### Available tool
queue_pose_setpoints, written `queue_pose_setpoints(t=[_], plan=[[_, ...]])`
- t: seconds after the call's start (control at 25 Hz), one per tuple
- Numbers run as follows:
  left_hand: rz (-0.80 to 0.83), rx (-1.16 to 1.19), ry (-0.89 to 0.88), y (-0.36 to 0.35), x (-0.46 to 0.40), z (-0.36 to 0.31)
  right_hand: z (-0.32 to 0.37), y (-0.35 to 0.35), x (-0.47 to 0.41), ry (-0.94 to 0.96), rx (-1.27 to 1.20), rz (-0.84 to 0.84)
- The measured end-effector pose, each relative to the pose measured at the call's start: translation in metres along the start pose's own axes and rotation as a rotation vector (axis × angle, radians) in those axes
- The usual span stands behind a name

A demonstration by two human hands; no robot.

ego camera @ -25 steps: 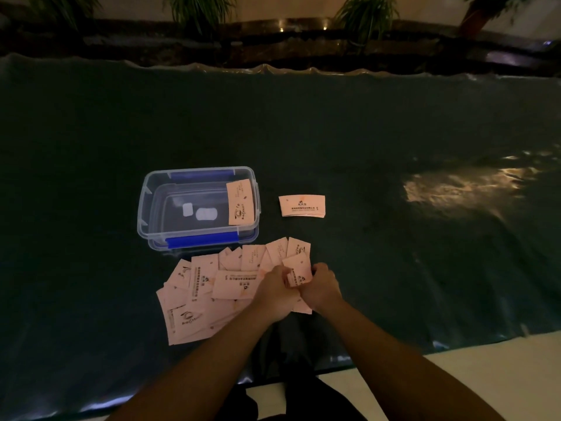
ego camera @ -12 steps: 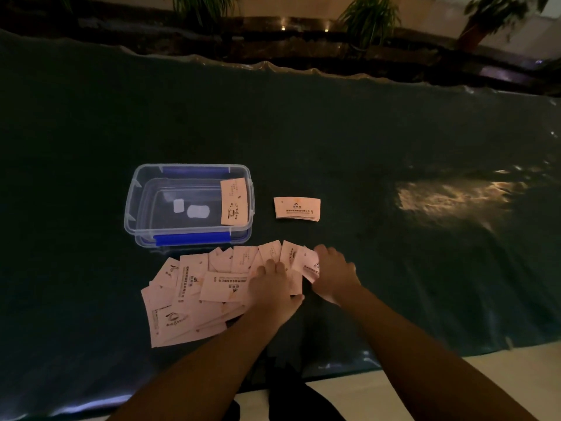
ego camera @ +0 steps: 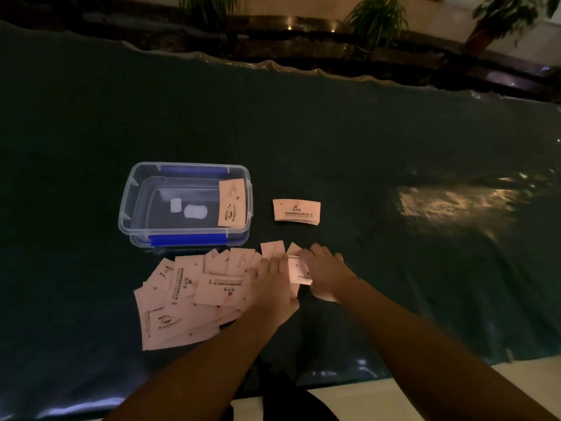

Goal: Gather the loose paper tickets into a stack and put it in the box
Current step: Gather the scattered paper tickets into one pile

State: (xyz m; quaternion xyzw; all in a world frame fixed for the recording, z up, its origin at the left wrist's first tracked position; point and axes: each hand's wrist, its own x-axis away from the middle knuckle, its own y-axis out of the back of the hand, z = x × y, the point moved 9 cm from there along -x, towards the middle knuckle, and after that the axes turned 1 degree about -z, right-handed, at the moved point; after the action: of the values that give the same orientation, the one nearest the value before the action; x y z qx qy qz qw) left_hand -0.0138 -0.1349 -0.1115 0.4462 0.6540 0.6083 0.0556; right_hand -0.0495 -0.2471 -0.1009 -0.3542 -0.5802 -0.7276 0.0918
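Loose tickets (ego camera: 194,296) fanned on counter (ego camera: 364,141) near its front edge, spread running left from both hands, just in front of box (ego camera: 185,205). Left hand (ego camera: 271,287) flat on right end of spread, fingers open, nearer to bulk. Right hand (ego camera: 326,273) just beside, fingers curled on small ticket bundle (ego camera: 300,270), long axis roughly front-to-back. Small stack (ego camera: 297,210) lies right of box. One second earlier, hands were clasped together above the pile; now apart and lowered.

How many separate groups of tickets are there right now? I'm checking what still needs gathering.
3: one ticket leaning inside the box, a neat stack right of the box, and the loose spread under both hands. More may be hidden beneath the hands.
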Motion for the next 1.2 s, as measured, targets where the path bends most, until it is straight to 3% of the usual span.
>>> queue_pose_setpoints(t=[0.32, 0.52, 0.72, 1.04, 1.2], plan=[[-0.083, 0.219, -0.138, 0.020, -0.008, 0.017, 0.008, 0.005, 0.002, 0.088, -0.005, -0.019], [-0.113, 0.158, 0.027, 0.025, -0.012, 0.051, 0.018, 0.002, 0.002, 0.044, -0.104, -0.009], [-0.104, 0.079, -0.016, 0.024, -0.006, 0.060, 0.016, 0.002, 0.007, -0.025, -0.147, -0.065], [-0.028, 0.019, 0.015, 0.026, -0.011, 0.062, -0.004, -0.001, 0.006, -0.342, -0.729, -0.089], [0.003, 0.059, 0.086, 0.023, -0.017, 0.067, -0.007, -0.002, 0.007, -0.431, -0.833, -0.053]])
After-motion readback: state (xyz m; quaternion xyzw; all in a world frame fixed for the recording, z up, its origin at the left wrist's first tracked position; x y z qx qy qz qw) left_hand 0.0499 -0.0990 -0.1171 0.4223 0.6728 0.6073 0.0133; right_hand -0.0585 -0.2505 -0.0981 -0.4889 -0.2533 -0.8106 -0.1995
